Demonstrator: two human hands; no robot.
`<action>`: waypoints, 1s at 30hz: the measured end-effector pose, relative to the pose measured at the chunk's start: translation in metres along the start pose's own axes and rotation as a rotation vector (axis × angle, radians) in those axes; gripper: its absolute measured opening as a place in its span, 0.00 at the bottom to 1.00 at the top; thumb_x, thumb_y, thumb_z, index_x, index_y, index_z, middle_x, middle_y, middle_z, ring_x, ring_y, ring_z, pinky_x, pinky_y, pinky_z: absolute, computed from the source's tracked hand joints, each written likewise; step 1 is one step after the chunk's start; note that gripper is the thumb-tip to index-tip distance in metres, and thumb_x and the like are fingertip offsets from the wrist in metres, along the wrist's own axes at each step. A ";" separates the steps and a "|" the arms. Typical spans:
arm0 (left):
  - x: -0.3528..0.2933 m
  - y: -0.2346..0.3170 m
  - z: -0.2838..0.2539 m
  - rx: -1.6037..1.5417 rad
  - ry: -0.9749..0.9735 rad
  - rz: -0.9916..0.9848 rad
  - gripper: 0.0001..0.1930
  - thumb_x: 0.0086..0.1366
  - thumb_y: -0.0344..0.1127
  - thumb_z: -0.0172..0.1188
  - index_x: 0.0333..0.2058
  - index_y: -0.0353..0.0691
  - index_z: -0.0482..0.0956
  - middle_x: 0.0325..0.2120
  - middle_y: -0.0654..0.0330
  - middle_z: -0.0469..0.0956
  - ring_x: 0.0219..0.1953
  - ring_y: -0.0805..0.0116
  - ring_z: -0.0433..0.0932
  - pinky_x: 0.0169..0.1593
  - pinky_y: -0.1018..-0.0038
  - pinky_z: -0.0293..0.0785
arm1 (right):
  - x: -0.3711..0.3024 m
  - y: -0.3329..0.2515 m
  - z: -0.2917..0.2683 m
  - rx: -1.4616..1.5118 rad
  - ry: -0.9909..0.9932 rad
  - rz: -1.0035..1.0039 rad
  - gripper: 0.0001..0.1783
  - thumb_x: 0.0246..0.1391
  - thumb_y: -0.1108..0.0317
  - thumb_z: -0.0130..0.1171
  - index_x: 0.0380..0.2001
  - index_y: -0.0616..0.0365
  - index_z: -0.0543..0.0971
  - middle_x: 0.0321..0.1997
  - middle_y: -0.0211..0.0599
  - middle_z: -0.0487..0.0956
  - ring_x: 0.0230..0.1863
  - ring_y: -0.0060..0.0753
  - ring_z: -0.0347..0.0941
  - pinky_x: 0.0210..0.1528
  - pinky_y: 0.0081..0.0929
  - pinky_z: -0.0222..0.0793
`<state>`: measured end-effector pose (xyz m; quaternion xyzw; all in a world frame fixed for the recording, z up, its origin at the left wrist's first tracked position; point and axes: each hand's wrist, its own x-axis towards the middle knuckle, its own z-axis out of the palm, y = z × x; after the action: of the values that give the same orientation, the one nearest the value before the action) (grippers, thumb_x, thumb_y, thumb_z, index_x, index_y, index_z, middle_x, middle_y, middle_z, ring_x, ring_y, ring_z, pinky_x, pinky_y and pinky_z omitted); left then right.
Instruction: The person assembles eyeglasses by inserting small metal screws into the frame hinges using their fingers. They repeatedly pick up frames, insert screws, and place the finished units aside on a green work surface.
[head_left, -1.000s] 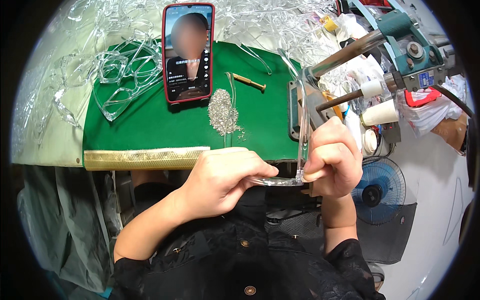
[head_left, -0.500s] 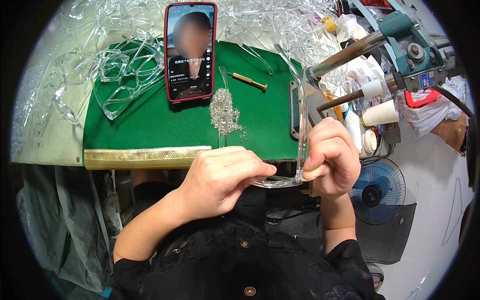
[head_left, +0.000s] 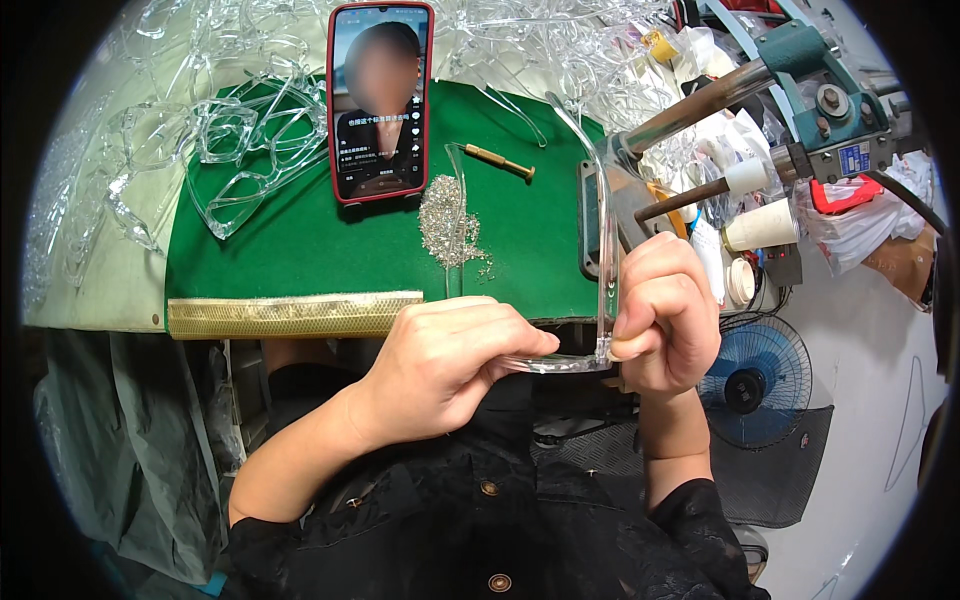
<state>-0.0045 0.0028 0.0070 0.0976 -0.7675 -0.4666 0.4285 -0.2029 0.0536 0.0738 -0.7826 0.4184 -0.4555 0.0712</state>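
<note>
Eyeglasses [head_left: 560,365] pinched between fingers [head_left: 655,300]

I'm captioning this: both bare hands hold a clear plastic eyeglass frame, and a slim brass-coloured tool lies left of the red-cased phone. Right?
Wrong side: the head view shows the tool right of the phone. The left hand and right hand do hold the frame.

Whitish floor [head_left: 865,440], blue fan [head_left: 772,362], pale-topped table [head_left: 110,290], grey-green draped cloth [head_left: 140,430]
</note>
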 end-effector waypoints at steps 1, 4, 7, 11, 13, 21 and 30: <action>0.000 -0.001 0.000 0.001 0.005 0.003 0.16 0.42 0.18 0.57 0.34 0.33 0.80 0.29 0.54 0.82 0.31 0.56 0.81 0.34 0.69 0.76 | -0.001 0.000 0.002 -0.013 0.019 0.006 0.13 0.42 0.61 0.69 0.24 0.57 0.77 0.25 0.31 0.72 0.26 0.30 0.69 0.27 0.23 0.63; -0.001 -0.004 0.000 0.026 0.013 0.036 0.16 0.42 0.17 0.57 0.34 0.32 0.80 0.29 0.54 0.82 0.32 0.56 0.81 0.34 0.68 0.76 | -0.002 -0.002 0.001 -0.010 0.011 0.022 0.13 0.42 0.61 0.69 0.24 0.57 0.77 0.25 0.31 0.72 0.26 0.30 0.69 0.28 0.23 0.63; 0.000 -0.006 -0.001 0.042 0.006 0.057 0.16 0.43 0.17 0.57 0.34 0.33 0.80 0.30 0.54 0.82 0.32 0.56 0.81 0.34 0.68 0.76 | -0.003 -0.002 0.000 0.043 -0.006 0.056 0.13 0.45 0.60 0.68 0.24 0.57 0.76 0.26 0.31 0.71 0.27 0.29 0.69 0.28 0.23 0.63; 0.000 -0.003 0.002 -0.025 0.000 0.019 0.16 0.43 0.17 0.57 0.34 0.33 0.80 0.30 0.53 0.82 0.32 0.55 0.81 0.35 0.68 0.76 | -0.004 -0.002 0.002 0.120 0.005 0.093 0.14 0.49 0.59 0.66 0.24 0.57 0.76 0.26 0.32 0.71 0.27 0.28 0.68 0.29 0.22 0.63; -0.001 -0.003 0.005 -0.089 -0.003 -0.019 0.15 0.44 0.16 0.57 0.34 0.33 0.80 0.30 0.53 0.82 0.32 0.55 0.82 0.35 0.68 0.76 | -0.005 -0.002 0.004 0.145 0.033 0.099 0.15 0.50 0.57 0.65 0.24 0.58 0.76 0.27 0.32 0.71 0.27 0.27 0.68 0.29 0.22 0.63; -0.001 -0.004 0.007 -0.121 0.001 -0.046 0.14 0.47 0.17 0.58 0.35 0.34 0.80 0.31 0.54 0.82 0.33 0.56 0.82 0.35 0.69 0.77 | -0.006 -0.003 0.003 0.113 0.049 0.080 0.13 0.48 0.61 0.67 0.24 0.58 0.76 0.27 0.33 0.71 0.27 0.27 0.68 0.29 0.21 0.63; 0.001 -0.004 0.004 -0.078 0.009 -0.006 0.19 0.42 0.14 0.53 0.35 0.34 0.80 0.31 0.54 0.82 0.33 0.56 0.82 0.37 0.68 0.77 | -0.010 0.001 0.004 0.356 0.077 0.179 0.12 0.42 0.68 0.71 0.24 0.59 0.77 0.27 0.32 0.72 0.28 0.25 0.68 0.30 0.19 0.62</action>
<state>-0.0087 0.0030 0.0036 0.0851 -0.7464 -0.4971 0.4342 -0.2027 0.0588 0.0640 -0.6994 0.4015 -0.5437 0.2325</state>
